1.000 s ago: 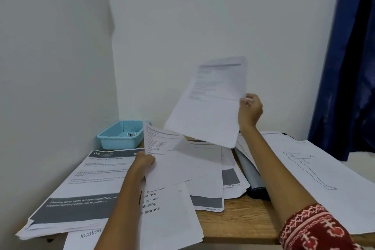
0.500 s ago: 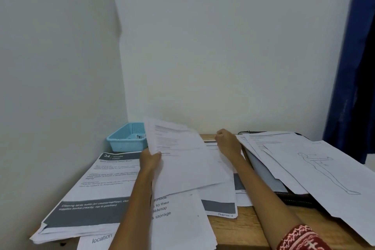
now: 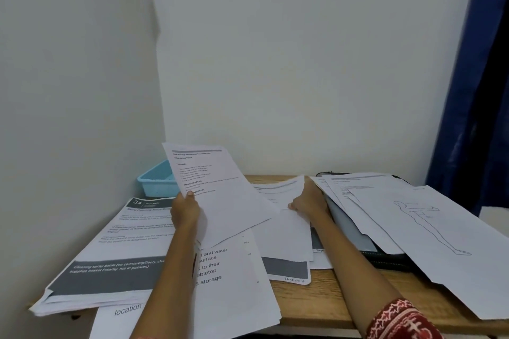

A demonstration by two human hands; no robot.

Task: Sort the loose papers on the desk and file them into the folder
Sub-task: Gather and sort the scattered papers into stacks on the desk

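Since half a second ago the left hand [image 3: 185,210] has lifted its printed sheet [image 3: 217,192] higher, so the page now stands tilted in the middle of the frame, its top corner covering part of the blue basket [image 3: 157,181] at centre left. The right hand [image 3: 308,201] has moved a little to the right and now takes hold of the next sheet [image 3: 281,192] — a second earlier it was holding a page up in the air.

The left forearm rises from the lower edge of the frame, fingers curled behind the sheet and thumb pinching its left edge. The right arm, in a red patterned sleeve [image 3: 399,319], reaches in from the lower right; its fingers are curled on the sheet's right edge.

Loose papers [image 3: 115,250] cover the bench [image 3: 316,300]. The dark folder [image 3: 385,256] lies at right, mostly under sheets — the topmost bears a figure drawing [image 3: 429,226].
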